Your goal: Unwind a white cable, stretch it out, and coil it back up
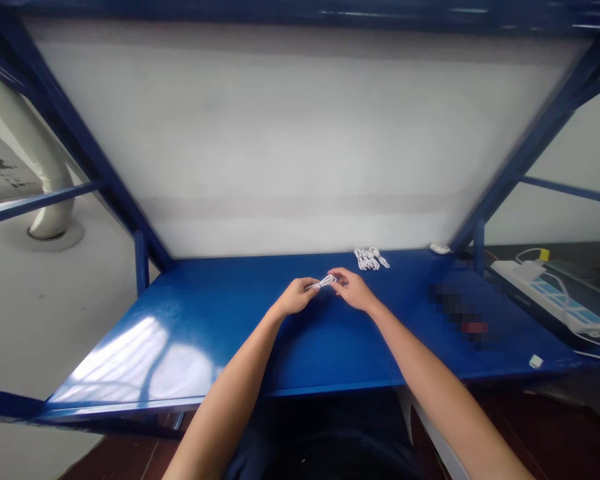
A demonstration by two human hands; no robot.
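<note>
Two bare arms came up from the bottom of the frame and met near the middle. At their ends, the hands were close together over the blue worktop (220,333). Left hand (296,297) was curled, with its fingers pinched on one end of a small white cable bundle (324,283). Right hand (353,290) was curled too, and its fingertips pinched the other end. So the bundle sat between both hands, just above the worktop, a little above the middle of the frame.

Just past the hands, up and to the right, lay a small pile of more white cable bundles (371,259) on the worktop, near the back edge. Farther right, at the back corner, sat a small white round thing (439,248); it was too small to tell what it was. A tiny white block (535,361) lay near the front right corner of the worktop.

Off the worktop, at the right side of the frame, a long white power strip (550,297) with blue parts lay on a dark surface. Behind everything stood a big white board (290,147) held in a dark blue frame (530,143). At the upper left of the frame, a fat white pipe (35,153) ran down to the grey floor.
</note>
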